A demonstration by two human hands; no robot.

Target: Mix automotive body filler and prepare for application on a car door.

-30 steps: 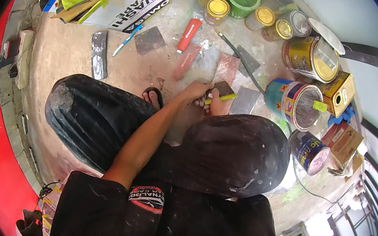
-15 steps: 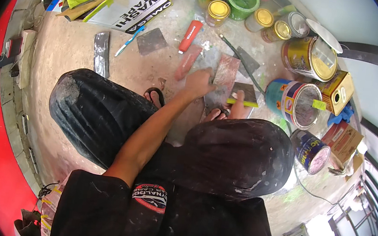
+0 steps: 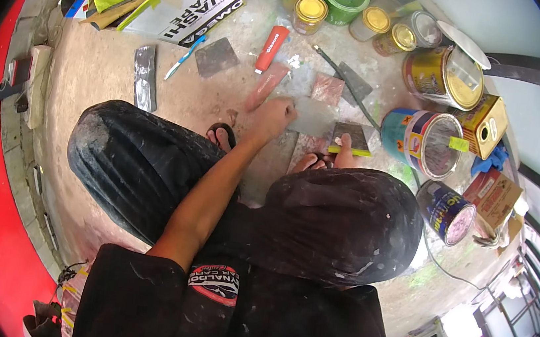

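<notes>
My left hand [image 3: 275, 119] is closed on the edge of a thin, translucent grey sheet [image 3: 314, 117], raised above the floor between my knees. My right hand [image 3: 344, 149] grips a dark square pad with a yellow edge [image 3: 360, 137], its thumb lying on the top. Beyond them lie a pink rectangular piece [image 3: 326, 85], a pinkish flat strip [image 3: 262, 88], a red tube [image 3: 271, 49] and a dark grey square [image 3: 216, 57]. My sandalled feet [image 3: 220, 136] show beside and behind my hands.
Cans [image 3: 443, 78], green tubs [image 3: 344, 0] and jars [image 3: 311, 15] line the back and right, with a cardboard box [image 3: 490, 197]. A white printed board [image 3: 165, 7], blue pen-like tool [image 3: 186, 56] and dark strip [image 3: 144, 74] lie left. A dark cable [image 3: 343, 80] crosses the floor.
My hands have moved apart, left hand leftward with the translucent sheet, right hand rightward with the yellow-edged pad, which has turned flatter.
</notes>
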